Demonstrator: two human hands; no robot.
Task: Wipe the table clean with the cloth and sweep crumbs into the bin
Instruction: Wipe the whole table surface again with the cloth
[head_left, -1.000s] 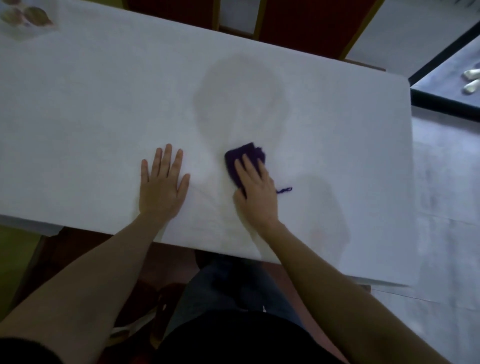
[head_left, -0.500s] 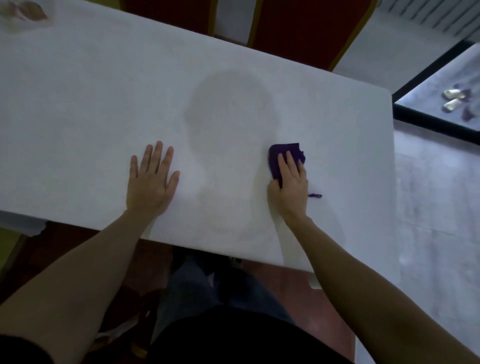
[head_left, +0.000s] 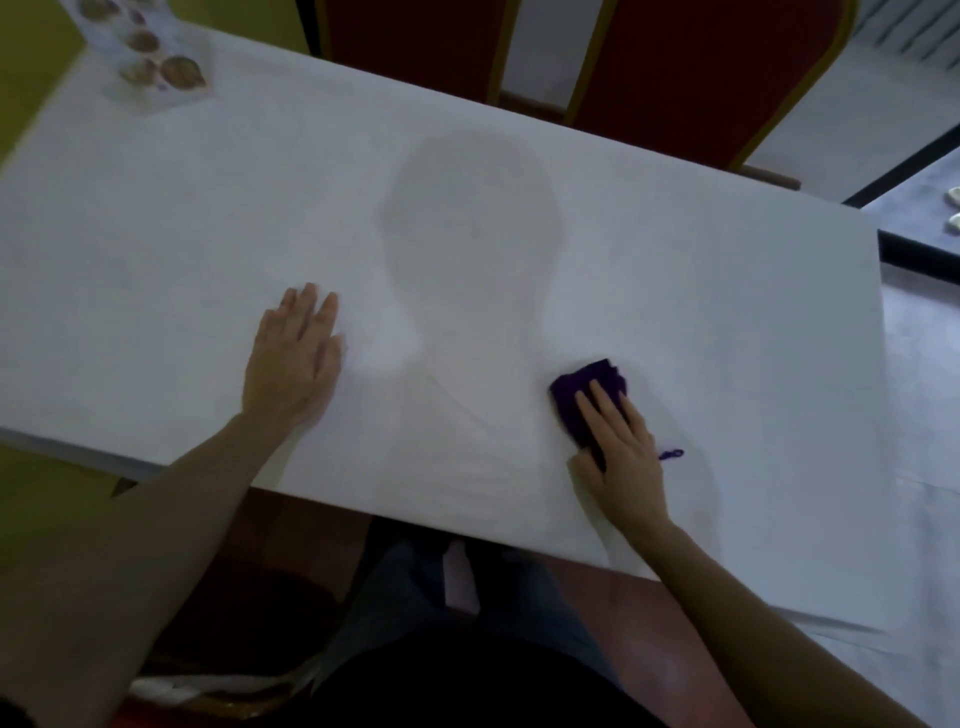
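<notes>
— Cloth (head_left: 586, 396) first: where is it, and why bunched like that?

— Right of centre in the frame, on the white table (head_left: 156, 218), wadded under my right hand (head_left: 621, 452). My fingers lie flat over it, pressing down, not clenched; I'd say a wad scrubs harder. A loose thread (head_left: 671, 454) trails beside my palm.

— And the other hand?

— My left hand (head_left: 293, 358) rests spread and empty at left of centre, well apart from the right, probably to brace me. No bin or crumbs visible.
</notes>
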